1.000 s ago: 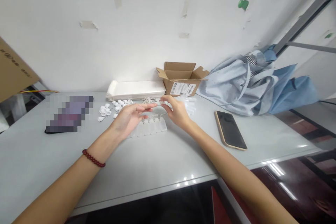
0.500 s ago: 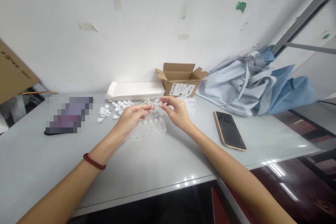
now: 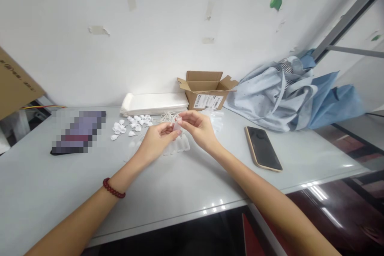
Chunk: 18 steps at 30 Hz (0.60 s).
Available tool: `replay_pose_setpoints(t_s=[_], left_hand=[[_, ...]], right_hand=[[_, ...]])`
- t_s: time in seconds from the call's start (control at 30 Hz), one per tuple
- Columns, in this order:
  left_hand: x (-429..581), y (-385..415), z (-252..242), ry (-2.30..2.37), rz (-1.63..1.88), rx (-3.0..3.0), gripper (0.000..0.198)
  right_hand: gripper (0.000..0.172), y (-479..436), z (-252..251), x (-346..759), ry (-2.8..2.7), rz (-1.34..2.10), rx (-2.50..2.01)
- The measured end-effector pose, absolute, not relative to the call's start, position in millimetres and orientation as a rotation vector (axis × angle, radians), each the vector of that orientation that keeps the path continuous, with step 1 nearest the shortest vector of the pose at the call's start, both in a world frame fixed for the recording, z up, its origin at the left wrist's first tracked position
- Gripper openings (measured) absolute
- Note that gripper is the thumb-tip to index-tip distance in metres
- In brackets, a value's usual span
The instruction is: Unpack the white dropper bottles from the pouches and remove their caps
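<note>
Between both hands is a small translucent plastic tube [image 3: 177,125], held over the table. My left hand [image 3: 156,140] grips its lower part with thumb and fingers. The fingertips of my right hand [image 3: 198,128] are pinched at its upper end; what exactly they press is too small to make out. Just below lies a row of similar translucent tubes [image 3: 183,144], partly hidden by my left hand. Behind my fingers is a tangle of white cord loops [image 3: 168,117]. Several white caps [image 3: 140,120] lie scattered left of my left hand.
A stack of white sleeves [image 3: 156,103] and an open cardboard box [image 3: 205,94] stand by the wall. More clear tubes [image 3: 217,119] lie before the box. A phone [image 3: 264,149] rests at right, near blue fabric bags [image 3: 270,96]. A blurred-out object [image 3: 81,130] lies at left.
My hands have come together, the left moving right and slightly down. The left fingers now wrap round a tube, and less of the tube row shows.
</note>
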<state>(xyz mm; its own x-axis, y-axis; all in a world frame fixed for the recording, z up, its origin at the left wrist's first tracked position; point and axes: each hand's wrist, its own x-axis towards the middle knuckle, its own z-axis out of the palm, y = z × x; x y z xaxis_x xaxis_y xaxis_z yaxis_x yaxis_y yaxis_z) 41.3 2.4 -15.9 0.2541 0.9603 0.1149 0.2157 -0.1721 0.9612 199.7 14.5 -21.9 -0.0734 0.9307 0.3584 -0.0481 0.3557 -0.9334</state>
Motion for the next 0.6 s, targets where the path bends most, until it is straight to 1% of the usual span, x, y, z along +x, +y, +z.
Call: replay_pose_setpoints(t_s=[0.13, 0.33, 0.47, 0.6], left_hand=[[41.3, 1.5, -13.8, 1.147, 1.019, 1.589, 0.022], [39.5, 3.8, -16.4, 1.146, 1.009, 1.564, 0.026], [40.3, 3.2, -16.4, 1.159, 1.021, 1.557, 0.027], [41.6, 1.7, -16.8, 1.147, 1.029, 1.604, 0.028]], right_hand=[[0.021, 16.1, -24.0, 200.7, -1.400, 0.971, -0.879], [0.026, 13.0, -23.1, 201.4, -1.471, 0.890, -0.923], [0.023, 11.9, -21.1, 201.0, -1.482, 0.833, -0.947], [0.021, 14.1, -20.0, 201.5, -1.447, 0.880, -0.987]])
